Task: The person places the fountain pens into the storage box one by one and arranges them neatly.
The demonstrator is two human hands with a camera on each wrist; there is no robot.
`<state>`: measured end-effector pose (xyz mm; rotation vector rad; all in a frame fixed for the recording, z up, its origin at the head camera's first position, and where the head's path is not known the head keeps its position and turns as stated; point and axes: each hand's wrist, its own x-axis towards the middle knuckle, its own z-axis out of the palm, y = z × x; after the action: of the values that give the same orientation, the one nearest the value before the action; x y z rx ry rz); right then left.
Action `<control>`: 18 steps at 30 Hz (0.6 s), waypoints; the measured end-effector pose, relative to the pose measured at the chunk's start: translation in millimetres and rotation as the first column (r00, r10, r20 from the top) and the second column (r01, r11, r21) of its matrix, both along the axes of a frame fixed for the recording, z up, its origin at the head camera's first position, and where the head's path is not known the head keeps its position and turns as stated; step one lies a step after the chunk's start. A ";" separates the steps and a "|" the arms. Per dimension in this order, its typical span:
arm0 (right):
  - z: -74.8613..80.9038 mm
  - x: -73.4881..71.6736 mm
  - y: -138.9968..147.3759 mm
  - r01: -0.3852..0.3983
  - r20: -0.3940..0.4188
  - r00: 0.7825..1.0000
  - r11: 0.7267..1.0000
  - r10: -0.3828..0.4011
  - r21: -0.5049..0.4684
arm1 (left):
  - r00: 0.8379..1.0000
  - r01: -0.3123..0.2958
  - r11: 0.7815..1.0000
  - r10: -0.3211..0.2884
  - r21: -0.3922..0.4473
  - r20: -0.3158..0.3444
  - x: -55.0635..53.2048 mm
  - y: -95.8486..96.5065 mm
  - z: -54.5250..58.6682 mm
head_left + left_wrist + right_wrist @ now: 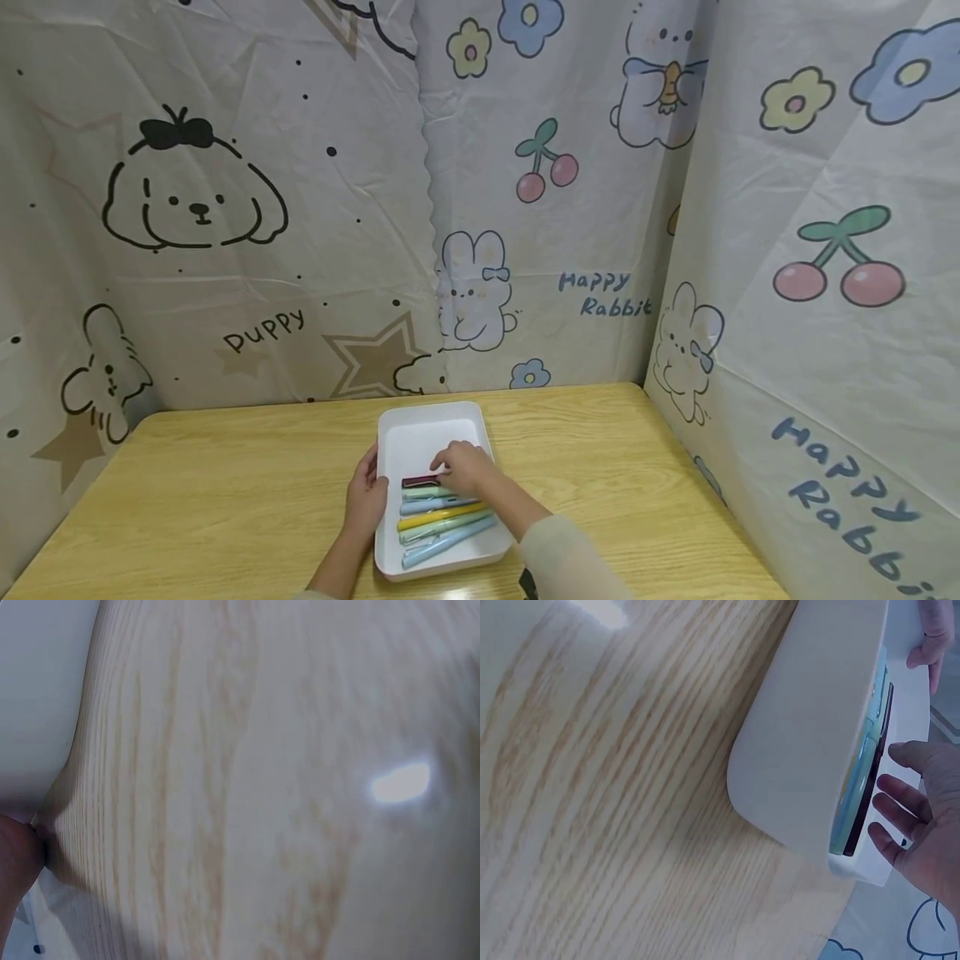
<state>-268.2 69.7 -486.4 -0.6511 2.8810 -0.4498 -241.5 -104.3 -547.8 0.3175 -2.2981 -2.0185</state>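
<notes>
A white tray (431, 425) holds several pens laid side by side. Among them are a dark maroon pen (418, 482) at the far end of the row, a yellow pen (435, 517), and pale blue and pale green ones. My left hand (366, 496) grips the tray's left wall, its thumb at the rim; the left wrist view catches only a fingertip by the tray's corner. Over the tray, my right hand (467, 468) has its fingers beside the maroon pen. In the right wrist view those fingers (900, 796) are spread and loosely bent, with nothing between them and the thumb.
The tray stands on a wood-grain table (247, 483). Behind and to the right hang pale printed curtains (585, 225) with cartoon animals, cherries and flowers, meeting the table's edges. A small dark object (528, 583) shows under the right sleeve at the front.
</notes>
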 end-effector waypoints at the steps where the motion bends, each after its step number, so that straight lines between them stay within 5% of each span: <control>1: 0.8 -0.3 1.1 0.005 0.001 1.000 1.000 -0.005 -0.006 | 1.000 -0.001 1.000 0.001 0.002 0.002 -0.3 -0.1 0.0; 10: 11.6 -5.2 15.6 -0.040 -0.103 0.994 0.997 0.034 -0.060 | 1.000 -0.011 1.000 0.011 0.025 -0.005 -0.3 -2.1 1.2; 18: 22.1 -8.8 38.5 0.055 -0.106 0.992 0.988 -0.071 -0.143 | 1.000 -0.010 0.998 0.010 0.065 0.001 1.2 -5.0 2.9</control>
<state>-277.1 108.2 -464.3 -0.6258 3.0027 -0.6496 -240.3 -109.3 -545.0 0.3330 -2.2302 -2.0919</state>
